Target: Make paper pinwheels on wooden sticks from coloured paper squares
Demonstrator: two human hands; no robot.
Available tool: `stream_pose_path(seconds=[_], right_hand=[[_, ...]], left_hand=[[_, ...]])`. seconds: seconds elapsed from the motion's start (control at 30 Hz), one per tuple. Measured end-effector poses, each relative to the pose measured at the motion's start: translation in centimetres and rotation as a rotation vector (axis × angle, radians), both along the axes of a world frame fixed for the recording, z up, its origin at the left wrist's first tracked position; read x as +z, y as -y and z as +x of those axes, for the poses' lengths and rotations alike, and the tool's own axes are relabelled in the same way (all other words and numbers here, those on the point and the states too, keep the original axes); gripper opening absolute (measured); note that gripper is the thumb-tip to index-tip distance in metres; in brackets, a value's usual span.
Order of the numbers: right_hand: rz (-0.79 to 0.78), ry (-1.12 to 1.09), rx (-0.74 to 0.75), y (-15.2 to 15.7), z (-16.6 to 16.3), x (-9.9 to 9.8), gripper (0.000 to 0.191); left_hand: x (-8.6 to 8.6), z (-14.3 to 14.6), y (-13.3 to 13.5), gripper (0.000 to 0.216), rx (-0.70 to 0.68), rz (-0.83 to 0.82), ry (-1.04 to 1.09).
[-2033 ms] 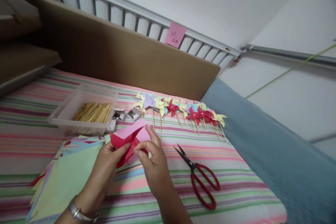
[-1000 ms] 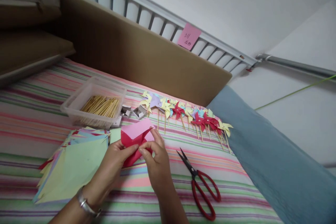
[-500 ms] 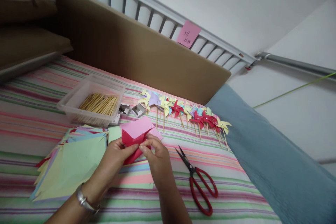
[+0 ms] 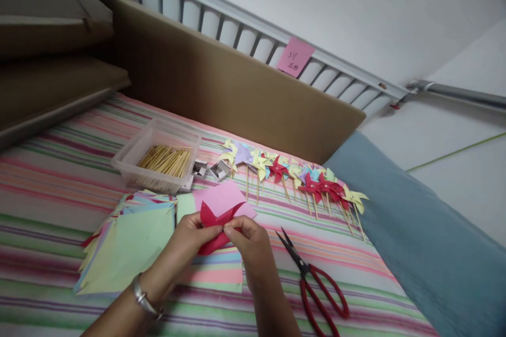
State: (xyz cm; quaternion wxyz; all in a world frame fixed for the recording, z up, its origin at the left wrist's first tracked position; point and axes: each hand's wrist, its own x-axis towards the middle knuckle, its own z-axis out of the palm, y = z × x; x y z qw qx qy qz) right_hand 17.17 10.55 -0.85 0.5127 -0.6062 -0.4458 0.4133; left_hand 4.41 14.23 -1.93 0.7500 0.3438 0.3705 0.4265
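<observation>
A sheet of red paper (image 4: 213,246) with folded-in corners is between my two hands, above a pink sheet (image 4: 225,196) and a fan of coloured strips. My left hand (image 4: 194,234) is closed on its left side, thumb on top. At the paper's middle, the fingertips of my right hand (image 4: 250,238) pinch the folds; anything small between them is hidden. To the right lie red-handled scissors (image 4: 303,267), blades slightly apart. A stack of coloured paper sheets (image 4: 138,237) rests left of my hands.
A clear plastic box (image 4: 126,160) holds many thin wooden sticks (image 4: 165,162). Small open boxes (image 4: 220,170) stand beside it. Several paper pinwheels on sticks (image 4: 278,168) lie in a row along a cardboard panel (image 4: 237,100). Blue cloth (image 4: 395,210) borders the striped cover on the right.
My hands have drawn closer together, and the red paper's corners are pulled further in towards the middle. The whole view has shifted, so everything sits further right and a bit lower.
</observation>
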Motion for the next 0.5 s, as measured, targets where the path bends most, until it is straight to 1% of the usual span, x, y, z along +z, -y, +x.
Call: stream_pose_path(seconds=[0.2,0.33,0.5], right_hand=[[0.007,-0.024,-0.035,-0.11,-0.23,0.14,0.006],[0.013,-0.025,-0.044,-0.17,-0.17,0.13,0.006],[0.026,0.045,-0.048,-0.04,-0.04,0.02,0.006]], left_hand=[[0.09,-0.10,0.14,0.021,-0.020,-0.004,0.043],[0.04,-0.29,0.10,0.018,-0.050,0.008,0.049],[-0.21,-0.09,0.09,0.016,-0.056,0.009,0.019]])
